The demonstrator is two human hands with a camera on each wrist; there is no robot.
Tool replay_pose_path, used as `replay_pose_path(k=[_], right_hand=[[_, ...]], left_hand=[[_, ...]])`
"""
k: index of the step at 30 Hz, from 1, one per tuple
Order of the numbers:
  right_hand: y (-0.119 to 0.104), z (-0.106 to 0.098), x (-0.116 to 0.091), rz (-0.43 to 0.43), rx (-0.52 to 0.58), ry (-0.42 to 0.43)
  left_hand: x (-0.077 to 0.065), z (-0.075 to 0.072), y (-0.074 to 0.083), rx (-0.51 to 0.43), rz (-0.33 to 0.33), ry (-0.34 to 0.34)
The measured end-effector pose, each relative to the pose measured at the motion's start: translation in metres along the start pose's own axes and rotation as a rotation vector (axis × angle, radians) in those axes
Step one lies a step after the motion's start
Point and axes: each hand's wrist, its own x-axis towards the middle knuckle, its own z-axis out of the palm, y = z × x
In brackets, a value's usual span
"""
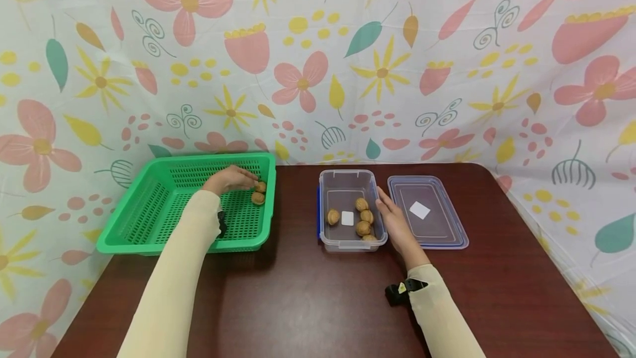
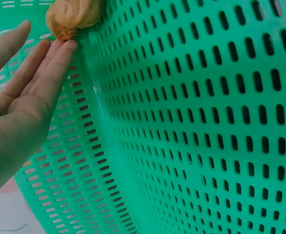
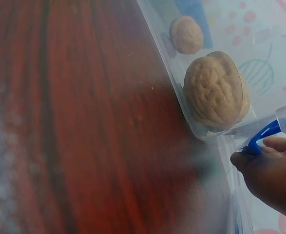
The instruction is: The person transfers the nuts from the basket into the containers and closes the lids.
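Observation:
Inside the green basket, my left hand reaches toward its right end with fingers extended. Two walnuts lie there: one walnut by the fingertips and another walnut just nearer. The left wrist view shows the fingertips touching or almost touching a walnut, not wrapped round it. My right hand rests with mostly straight fingers against the right side of a clear plastic box. In the right wrist view its thumb lies by a blue-edged latch. Several walnuts sit in the box.
A clear lid with a white label lies flat right of the box. A white square shows in the box's bottom. Dark brown table lies beneath everything, and a flower-patterned cloth hangs behind it.

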Motion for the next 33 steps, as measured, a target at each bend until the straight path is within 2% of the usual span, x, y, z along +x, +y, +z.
replay_pose_path(k=[4,7,12,17,24,33], right_hand=[[-0.016,0.005,-0.010,0.004,-0.007,-0.003],[-0.019,0.006,-0.012,0.008,-0.008,-0.003],[-0.005,0.002,-0.003,0.002,0.021,0.003],[0.014,-0.002,0.008,-0.015,-0.001,0.018],[0.014,0.000,0.006,-0.002,-0.012,0.021],[-0.015,0.005,-0.009,0.010,-0.003,0.002]], left_hand=[[0.000,0.003,-0.001,0.100,-0.024,0.006],[0.000,0.006,-0.001,0.170,-0.031,0.027],[0.000,0.011,0.000,0.293,-0.020,0.091],[-0.003,0.012,0.001,0.341,0.030,0.098],[-0.009,0.008,-0.003,0.316,0.051,0.132],[-0.015,-0.004,-0.001,0.147,0.098,0.182]])
